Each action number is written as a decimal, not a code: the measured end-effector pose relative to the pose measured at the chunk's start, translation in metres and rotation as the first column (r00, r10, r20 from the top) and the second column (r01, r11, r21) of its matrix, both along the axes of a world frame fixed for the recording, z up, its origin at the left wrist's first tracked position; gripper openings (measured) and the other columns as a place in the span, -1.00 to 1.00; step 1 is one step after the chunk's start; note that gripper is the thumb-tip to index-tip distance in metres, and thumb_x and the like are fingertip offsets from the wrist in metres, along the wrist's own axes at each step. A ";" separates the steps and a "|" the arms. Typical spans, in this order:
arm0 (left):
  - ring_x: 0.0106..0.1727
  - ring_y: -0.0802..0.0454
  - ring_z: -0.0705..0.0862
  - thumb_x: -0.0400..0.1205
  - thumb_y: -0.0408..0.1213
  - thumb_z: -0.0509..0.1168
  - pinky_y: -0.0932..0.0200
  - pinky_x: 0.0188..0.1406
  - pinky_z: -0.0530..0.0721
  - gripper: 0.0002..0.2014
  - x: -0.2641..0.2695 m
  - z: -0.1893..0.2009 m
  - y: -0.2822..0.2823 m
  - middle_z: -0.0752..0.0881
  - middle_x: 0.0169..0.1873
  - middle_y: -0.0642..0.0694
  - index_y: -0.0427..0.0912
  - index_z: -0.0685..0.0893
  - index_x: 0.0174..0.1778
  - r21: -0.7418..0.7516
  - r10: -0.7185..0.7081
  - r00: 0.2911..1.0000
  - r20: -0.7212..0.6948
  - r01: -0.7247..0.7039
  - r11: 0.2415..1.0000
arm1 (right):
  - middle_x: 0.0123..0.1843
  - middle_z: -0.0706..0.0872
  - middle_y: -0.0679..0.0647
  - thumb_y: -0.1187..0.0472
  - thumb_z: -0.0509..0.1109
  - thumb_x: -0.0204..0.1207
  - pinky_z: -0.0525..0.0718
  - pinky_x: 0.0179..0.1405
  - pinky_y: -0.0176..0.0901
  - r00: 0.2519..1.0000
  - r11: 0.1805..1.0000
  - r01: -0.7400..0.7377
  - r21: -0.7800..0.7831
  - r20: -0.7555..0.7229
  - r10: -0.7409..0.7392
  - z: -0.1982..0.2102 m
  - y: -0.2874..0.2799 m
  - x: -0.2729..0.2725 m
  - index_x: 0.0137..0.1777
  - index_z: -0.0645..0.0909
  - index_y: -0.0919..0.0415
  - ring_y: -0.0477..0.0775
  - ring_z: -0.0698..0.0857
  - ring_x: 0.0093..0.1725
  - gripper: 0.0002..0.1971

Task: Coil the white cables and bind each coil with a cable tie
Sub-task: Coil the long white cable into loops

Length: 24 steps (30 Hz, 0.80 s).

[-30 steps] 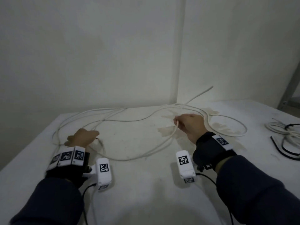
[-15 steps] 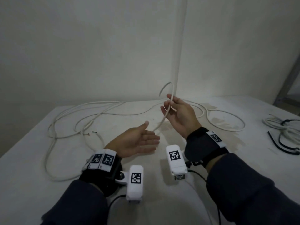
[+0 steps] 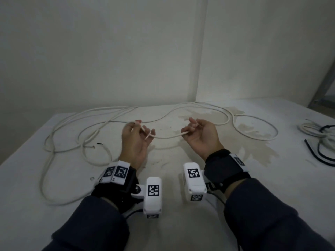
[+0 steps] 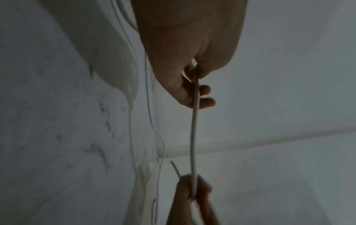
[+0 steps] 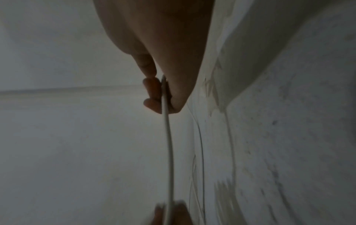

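While raised palm-up above the white table [image 3: 181, 232], pinching with both hands. Left hand [image 3: 135, 142] curled, gripping the white cable [image 3: 166, 137] between thumb and fingertips, with a short stub poking out past the fingers. Right hand [image 3: 201, 136] curled too, nipping the same cable between thumb and forefinger, well apart from the left. Strung between the two in a shallow sag: thin, round, smooth-jacketed.

Seen from the left wrist, running straight from the left hand [image 4: 185, 45] as a pale line [image 4: 193, 137] to the right hand [image 4: 190, 197]. Same story from the right wrist: fingers of the right hand [image 5: 163, 38] clamped on the cable [image 5: 169, 152], blurred left hand [image 5: 169, 213] at the far end.

Beyond the hands, trailing on in loose, wide loops [image 3: 63, 124] across the left and back of the table, up to the wall corner, then round to the right over a brownish stain [image 3: 257, 151]. Matte, scuffed, speckled surface. Plenty of bare tabletop in front of the wrists; left edge close beside the outer loop.

Over at the right edge, well apart, lying in a second white bundle [image 3: 311, 129] with a black strand [image 3: 317, 154] across it.

On the wrists, dark straps with black-and-white square code markers [image 3: 120, 172], and white boxy camera housings [image 3: 153, 194] carrying the same kind of codes. Lettering on the right strap [image 3: 211, 186] too blurred to read.
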State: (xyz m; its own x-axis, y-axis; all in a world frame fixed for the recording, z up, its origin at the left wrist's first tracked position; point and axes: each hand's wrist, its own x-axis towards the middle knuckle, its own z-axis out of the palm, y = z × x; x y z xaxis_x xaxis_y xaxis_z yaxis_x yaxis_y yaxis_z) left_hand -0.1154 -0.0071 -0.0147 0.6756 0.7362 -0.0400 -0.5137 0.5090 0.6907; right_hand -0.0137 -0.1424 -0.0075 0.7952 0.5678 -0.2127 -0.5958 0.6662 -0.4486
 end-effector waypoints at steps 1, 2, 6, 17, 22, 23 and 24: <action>-0.54 0.12 0.46 0.75 -0.46 0.04 0.33 -0.60 0.56 -0.83 -0.001 -0.001 0.007 0.43 -0.43 -0.13 -0.19 0.45 -0.11 0.046 0.030 0.999 -0.029 -0.029 0.999 | -0.55 0.34 0.03 0.28 0.12 0.68 0.47 -0.57 -0.30 0.999 0.999 0.030 -0.019 -0.014 -0.030 -0.003 -0.001 0.007 -0.10 0.47 0.30 -0.07 0.30 -0.67 -0.84; -0.58 0.16 0.42 0.75 -0.43 0.03 0.37 -0.67 0.45 -0.83 -0.003 -0.002 0.014 0.41 -0.42 -0.10 -0.17 0.45 -0.10 0.094 0.052 0.997 -0.062 -0.046 0.994 | -0.59 0.31 0.01 0.22 0.11 0.72 0.39 -0.66 -0.36 0.998 0.997 0.054 -0.047 -0.015 -0.055 -0.007 -0.003 0.014 -0.08 0.48 0.31 -0.09 0.26 -0.71 -0.79; -0.65 0.24 0.34 0.76 -0.40 0.05 0.42 -0.73 0.29 -0.85 -0.005 -0.014 0.032 0.39 -0.39 -0.07 -0.17 0.52 -0.02 0.208 0.028 0.984 -0.176 0.010 0.978 | -0.66 0.27 -0.05 0.11 0.09 0.75 0.20 -0.81 -0.36 0.997 0.987 0.069 -0.145 0.049 -0.062 -0.023 -0.007 0.029 0.03 0.56 0.27 -0.14 0.18 -0.75 -0.72; -0.26 -0.05 0.62 0.75 -0.39 0.08 0.16 -0.15 0.70 -0.85 -0.001 -0.021 0.028 0.65 -0.15 -0.29 -0.27 0.55 0.10 0.128 -0.202 0.948 -0.247 0.239 0.963 | -0.57 0.35 -0.07 0.21 0.40 0.56 0.20 -0.71 -0.39 0.977 0.958 0.165 -0.234 0.171 -0.127 -0.025 -0.005 0.029 -0.11 0.62 0.23 -0.16 0.21 -0.68 -0.91; -0.28 -0.11 0.70 0.78 -0.30 0.04 -0.10 -0.04 0.77 -0.64 -0.005 -0.023 0.018 0.77 -0.16 -0.26 0.09 0.35 0.49 0.225 -0.402 0.864 -0.302 0.474 0.851 | -0.50 0.47 0.01 0.53 0.40 0.40 0.29 -0.67 -0.37 0.932 0.923 0.278 -0.265 0.308 -0.192 -0.023 -0.003 0.026 -0.33 0.58 0.28 -0.17 0.36 -0.65 -0.81; -0.39 -0.04 0.65 0.78 -0.25 0.04 -0.03 -0.18 0.79 -0.66 -0.005 -0.022 0.016 0.75 -0.24 -0.22 0.12 0.38 0.46 0.238 -0.401 0.867 -0.295 0.473 0.848 | -0.50 0.54 0.02 0.59 0.38 0.38 0.32 -0.64 -0.37 0.910 0.920 0.278 -0.276 0.382 -0.161 -0.022 -0.002 0.023 -0.35 0.56 0.26 -0.17 0.43 -0.62 -0.76; -0.50 0.04 0.56 0.77 -0.20 0.05 0.09 -0.34 0.75 -0.69 -0.004 -0.020 0.013 0.71 -0.32 -0.19 0.11 0.42 0.43 0.238 -0.396 0.874 -0.280 0.463 0.854 | -0.50 0.59 0.02 0.62 0.38 0.35 0.35 -0.59 -0.36 0.882 0.919 0.267 -0.291 0.459 -0.111 -0.020 0.000 0.019 -0.35 0.54 0.23 -0.16 0.50 -0.59 -0.72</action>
State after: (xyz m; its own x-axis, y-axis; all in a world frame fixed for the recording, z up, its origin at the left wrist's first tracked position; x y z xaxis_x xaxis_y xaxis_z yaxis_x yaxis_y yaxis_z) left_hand -0.1191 0.0057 -0.0352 0.9260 0.3742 -0.0508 -0.1138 0.4048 0.9073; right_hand 0.0049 -0.1422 -0.0279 0.9353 0.3532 0.0210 -0.1728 0.5078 -0.8439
